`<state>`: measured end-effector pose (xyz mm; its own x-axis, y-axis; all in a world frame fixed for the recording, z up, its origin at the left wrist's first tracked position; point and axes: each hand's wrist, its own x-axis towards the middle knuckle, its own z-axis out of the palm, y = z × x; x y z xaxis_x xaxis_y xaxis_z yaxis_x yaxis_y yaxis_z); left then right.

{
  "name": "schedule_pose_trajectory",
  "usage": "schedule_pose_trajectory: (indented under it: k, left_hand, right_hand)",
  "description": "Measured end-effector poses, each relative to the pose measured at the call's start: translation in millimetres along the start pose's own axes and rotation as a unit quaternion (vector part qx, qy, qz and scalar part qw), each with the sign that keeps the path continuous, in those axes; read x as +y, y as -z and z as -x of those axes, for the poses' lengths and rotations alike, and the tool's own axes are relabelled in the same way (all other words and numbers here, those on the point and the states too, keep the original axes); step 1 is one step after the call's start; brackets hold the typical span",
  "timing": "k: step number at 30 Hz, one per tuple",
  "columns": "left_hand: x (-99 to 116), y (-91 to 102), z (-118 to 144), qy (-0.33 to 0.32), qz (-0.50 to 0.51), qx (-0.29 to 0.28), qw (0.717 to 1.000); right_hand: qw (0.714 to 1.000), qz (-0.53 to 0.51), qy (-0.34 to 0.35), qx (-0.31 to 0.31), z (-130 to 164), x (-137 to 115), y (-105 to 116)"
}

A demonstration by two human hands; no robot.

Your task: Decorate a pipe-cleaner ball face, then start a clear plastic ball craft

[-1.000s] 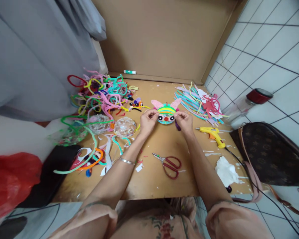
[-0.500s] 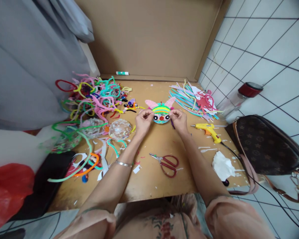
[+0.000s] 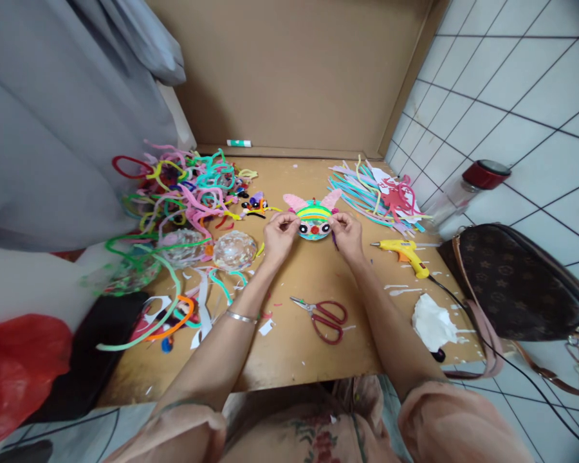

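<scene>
Between my two hands is a round craft animal head [image 3: 313, 214] with pink ears, green and yellow bands, black-and-white eyes and a red nose. My left hand [image 3: 280, 236] pinches its left edge beside one eye. At the opposite edge, the fingers of my right hand [image 3: 346, 233] pinch it too. The fingertips hide the edges they grip. A dark purple strip hangs by my right fingers. Closer to me, red-handled scissors [image 3: 322, 317] lie on the wooden table [image 3: 294, 366] with their blades partly apart.
Tangled pipe cleaners [image 3: 193, 186] and a clear ball-like shell [image 3: 234, 250] are at left. On the right lie straight pipe cleaners [image 3: 361, 196], a yellow glue gun [image 3: 405, 253] with its cord, a crumpled white tissue [image 3: 433, 323] and a brown handbag [image 3: 516, 283]. A red-lidded bottle [image 3: 485, 175] stands behind.
The view has shifted very slightly. Both hands keep their pinch on the craft animal head, which stays in nearly the same place.
</scene>
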<state>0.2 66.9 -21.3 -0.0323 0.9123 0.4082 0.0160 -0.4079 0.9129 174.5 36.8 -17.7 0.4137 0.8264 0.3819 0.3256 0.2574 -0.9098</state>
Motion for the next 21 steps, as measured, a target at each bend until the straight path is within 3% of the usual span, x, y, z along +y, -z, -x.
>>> schedule_pose_trajectory:
  k: [21]
  left_hand:
    - [-3.1, -1.2, -1.4, 0.006, -0.012, 0.003, 1.0]
  right_hand:
    - [0.999, 0.023, 0.025, 0.014, 1.8, 2.8, -2.6]
